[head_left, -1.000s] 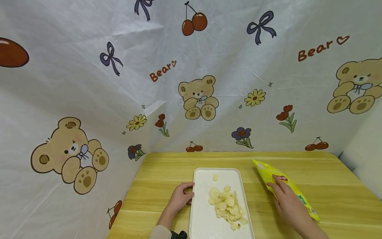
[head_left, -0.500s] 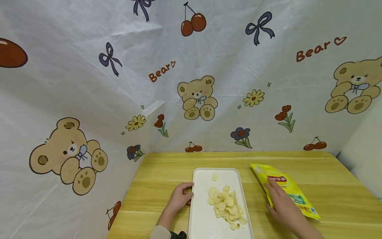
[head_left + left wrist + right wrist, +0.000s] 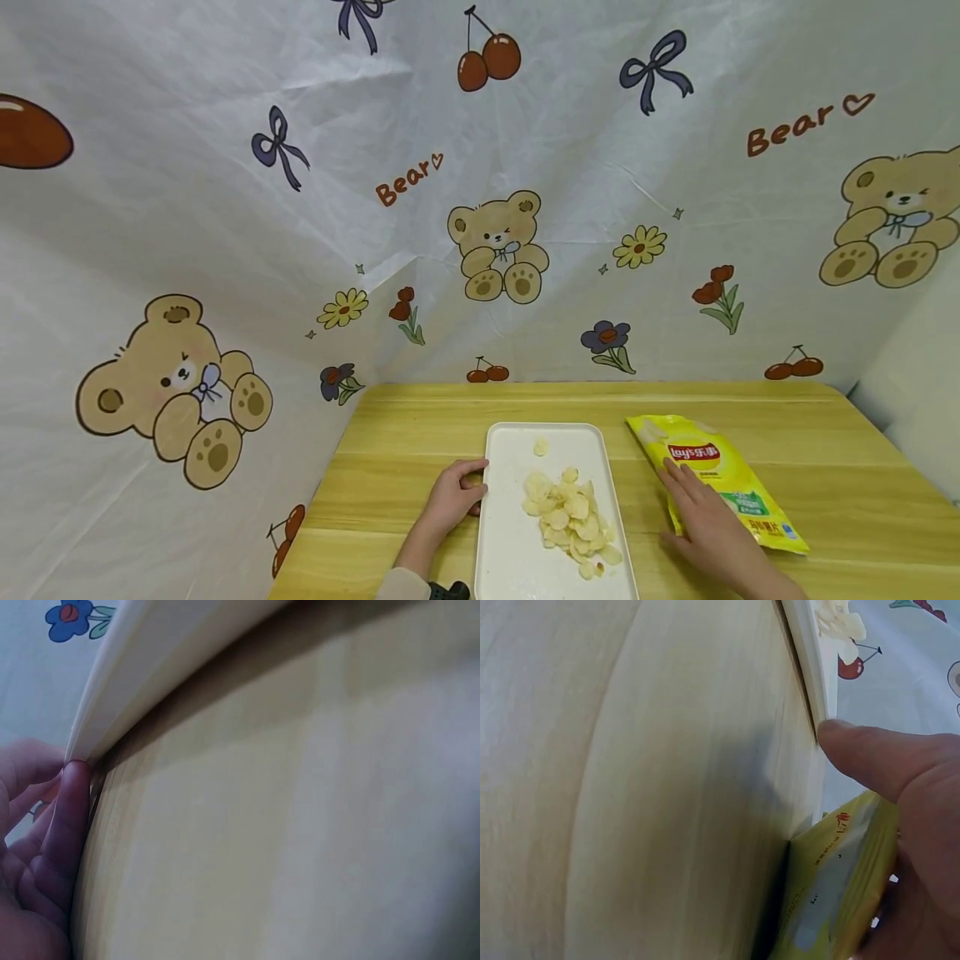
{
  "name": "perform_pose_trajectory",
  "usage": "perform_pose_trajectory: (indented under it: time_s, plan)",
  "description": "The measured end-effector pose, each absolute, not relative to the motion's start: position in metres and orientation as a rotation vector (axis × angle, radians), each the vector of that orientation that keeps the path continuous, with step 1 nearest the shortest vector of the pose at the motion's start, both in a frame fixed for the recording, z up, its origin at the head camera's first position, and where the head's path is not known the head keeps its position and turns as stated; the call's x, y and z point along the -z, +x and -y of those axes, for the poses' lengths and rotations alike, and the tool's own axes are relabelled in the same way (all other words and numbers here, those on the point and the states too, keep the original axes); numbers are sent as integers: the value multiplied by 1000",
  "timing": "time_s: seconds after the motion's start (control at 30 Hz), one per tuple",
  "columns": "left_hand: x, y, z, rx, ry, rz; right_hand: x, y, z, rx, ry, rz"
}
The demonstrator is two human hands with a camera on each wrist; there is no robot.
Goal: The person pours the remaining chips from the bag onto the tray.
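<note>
A white rectangular tray [image 3: 506,542] lies on the table with a heap of potato chips [image 3: 573,510] and one chip apart near its far end. My left hand [image 3: 452,493] pinches the tray's left rim; the left wrist view has thumb and finger at the edge of the tray [image 3: 161,664]. To the right of the tray a yellow Lay's chip bag [image 3: 742,475] lies flat, front upward. My right hand [image 3: 712,533] rests on its near left side, fingers fairly straight. In the right wrist view the thumb [image 3: 877,757] sticks out away from the bag [image 3: 821,877].
The wooden table [image 3: 847,442] reaches back to a white cloth [image 3: 570,167] printed with bears, cherries and bows. A dark watch [image 3: 450,591] is on the left wrist.
The chip bag has settled from tilted on its side to lying flat, its front now showing. My right hand has moved slightly left and down with it. The left hand stays at the tray.
</note>
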State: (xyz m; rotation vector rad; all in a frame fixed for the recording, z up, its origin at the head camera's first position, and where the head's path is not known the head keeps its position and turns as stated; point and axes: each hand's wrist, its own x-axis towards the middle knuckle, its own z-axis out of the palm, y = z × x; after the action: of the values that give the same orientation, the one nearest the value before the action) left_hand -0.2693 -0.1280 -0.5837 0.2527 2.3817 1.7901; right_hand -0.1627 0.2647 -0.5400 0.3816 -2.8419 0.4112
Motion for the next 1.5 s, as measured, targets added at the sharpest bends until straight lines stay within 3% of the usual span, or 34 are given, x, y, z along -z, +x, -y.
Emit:
perform_pose_trajectory:
  time_s: [1.5]
  plan:
    - [581,-268,128,-1770,257,-2382,548,-153,-269,-501,288,2931]
